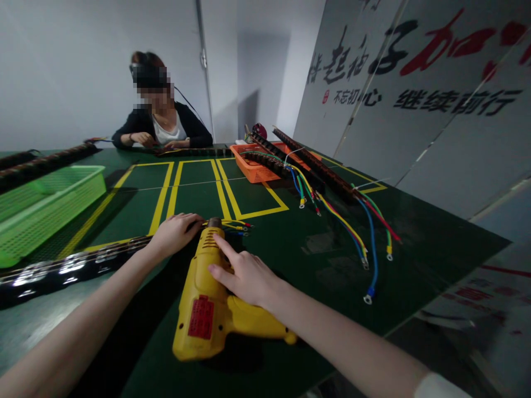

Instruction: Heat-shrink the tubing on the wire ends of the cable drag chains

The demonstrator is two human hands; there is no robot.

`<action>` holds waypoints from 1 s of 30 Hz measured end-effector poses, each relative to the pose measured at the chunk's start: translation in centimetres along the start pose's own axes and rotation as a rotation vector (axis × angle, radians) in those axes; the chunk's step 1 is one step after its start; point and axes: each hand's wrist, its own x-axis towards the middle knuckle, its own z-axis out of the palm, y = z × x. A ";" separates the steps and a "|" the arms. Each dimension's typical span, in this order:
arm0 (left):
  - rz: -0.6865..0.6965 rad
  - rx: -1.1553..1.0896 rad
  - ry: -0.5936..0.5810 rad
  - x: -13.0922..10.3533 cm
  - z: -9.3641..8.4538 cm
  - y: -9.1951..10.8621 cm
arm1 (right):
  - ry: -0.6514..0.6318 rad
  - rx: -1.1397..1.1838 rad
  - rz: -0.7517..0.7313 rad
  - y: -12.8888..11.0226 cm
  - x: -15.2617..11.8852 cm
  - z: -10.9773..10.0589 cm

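A yellow heat gun (202, 298) with a red label lies on its side on the green table, its metal nozzle facing away from me. My right hand (249, 273) is on the gun's body, index finger stretched along the vents and thumb against the side; its other fingers are partly hidden. Just left of the nozzle, my left hand (176, 232) is closed around the end of a wire bundle. Yellow, red and blue wire ends (238, 225) with ring terminals stick out past the nozzle. From under my left wrist a shiny black cable chain (83, 262) runs leftward.
A green basket (89, 185) stands at left near more chains (50, 162). Ahead, an orange basket (259, 174) bears chains whose coloured wires (372, 254) hang toward the right edge. Yellow tape (168, 196) marks the table (307, 309). Another person (166, 124) sits opposite, handling a chain.
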 end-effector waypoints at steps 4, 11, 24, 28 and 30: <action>-0.017 -0.106 -0.058 0.5 0.0 -1.0 | -0.027 -0.022 -0.076 0.0 0.7 -0.2; -0.176 -0.227 -0.115 1.0 -0.1 -1.9 | -0.063 -0.043 -0.192 1.6 3.7 -1.0; -0.420 0.114 0.155 0.3 1.2 2.0 | -0.069 -0.048 -0.188 2.5 4.5 -1.1; -0.476 0.091 0.201 0.4 1.4 1.8 | -0.076 -0.040 -0.192 2.4 4.4 -1.2; -0.456 0.086 0.237 0.4 1.7 1.7 | -0.081 -0.032 -0.191 2.4 4.2 -1.2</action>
